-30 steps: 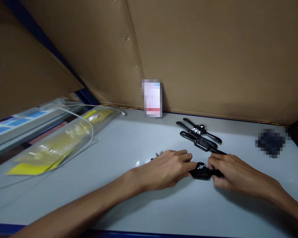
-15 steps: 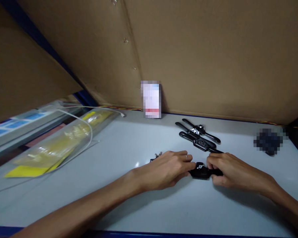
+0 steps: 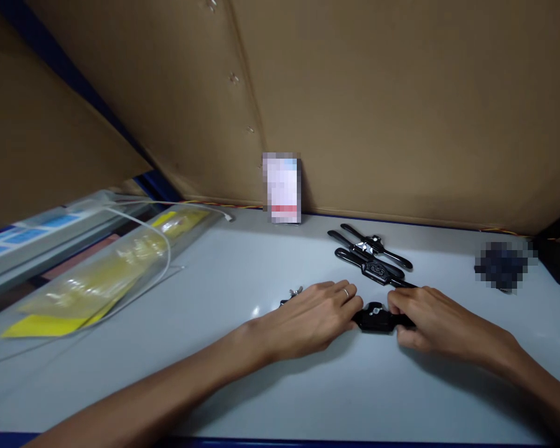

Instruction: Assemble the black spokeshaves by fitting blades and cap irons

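Note:
A black spokeshave lies low over the white table, its flat middle body facing me with a small silver screw on it. My left hand, with a ring on one finger, is closed around its left handle. On the other side, my right hand is closed on the right handle. Several more black spokeshaves rest in a group just beyond my hands. Part of another black tool with a silver wing nut shows behind my left hand, which hides the rest of it.
A clear plastic bag with yellow sheets lies on the left, a white cable across it. Beside it is a power strip. A blurred-out upright phone-like item leans on the cardboard wall. A dark pixelated object sits right.
The fingers of my left hand have drawn in from the spokeshave's body and curled around its left handle. My right hand keeps its grip. The view has shifted slightly.

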{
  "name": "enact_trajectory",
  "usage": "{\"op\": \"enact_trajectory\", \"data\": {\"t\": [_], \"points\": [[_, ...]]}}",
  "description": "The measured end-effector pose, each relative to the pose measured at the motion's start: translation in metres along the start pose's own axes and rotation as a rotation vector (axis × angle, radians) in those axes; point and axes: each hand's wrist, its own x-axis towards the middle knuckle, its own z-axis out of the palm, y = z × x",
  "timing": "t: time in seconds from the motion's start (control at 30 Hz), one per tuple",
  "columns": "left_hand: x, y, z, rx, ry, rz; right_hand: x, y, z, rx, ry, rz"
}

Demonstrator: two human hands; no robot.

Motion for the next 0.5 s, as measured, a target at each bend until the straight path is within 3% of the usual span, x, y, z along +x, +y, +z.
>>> {"op": "enact_trajectory", "data": {"t": [0.23,0.5], "points": [[0.0,-0.008,0.002,0.08,0.186,0.007,0.002,-0.001,0.003,-0.181,0.056,-0.033],[0.001,-0.009,-0.001,0.089,0.356,-0.033,0.004,0.009,0.017,-0.462,0.232,-0.012]]}}
